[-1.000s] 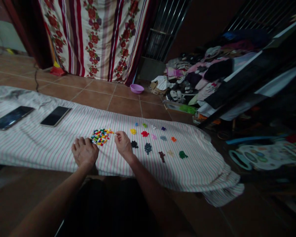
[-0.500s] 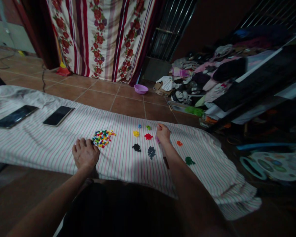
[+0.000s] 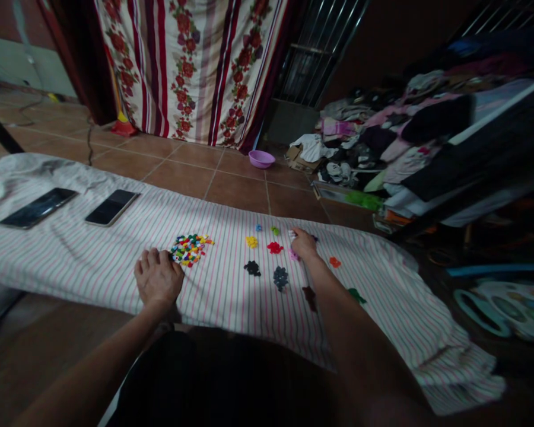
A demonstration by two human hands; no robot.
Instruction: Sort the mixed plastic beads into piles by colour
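Many mixed-colour pieces (image 3: pixel 190 249) lie heaped on the striped cloth (image 3: pixel 231 296), just beside the left hand (image 3: pixel 159 277), its grip wide and flat. At the white pieces (image 3: pixel 292 233) is the right hand (image 3: pixel 303 244); I cannot tell its grip.

A loose, flat heap of small multicoloured plastic-looking pieces (image 3: pixel 190 249) lies on the cloth-covered table (image 3: pixel 115 261). Apart from it sit single-colour clusters of similar pieces: blue (image 3: pixel 258 228), lime (image 3: pixel 275 230), yellow (image 3: pixel 251 242), red (image 3: pixel 275 248), black (image 3: pixel 252 268), dark-grey (image 3: pixel 280 278), orange (image 3: pixel 334 261), and partly hidden pink (image 3: pixel 293 255), brown (image 3: pixel 310 298), green (image 3: pixel 356 295).
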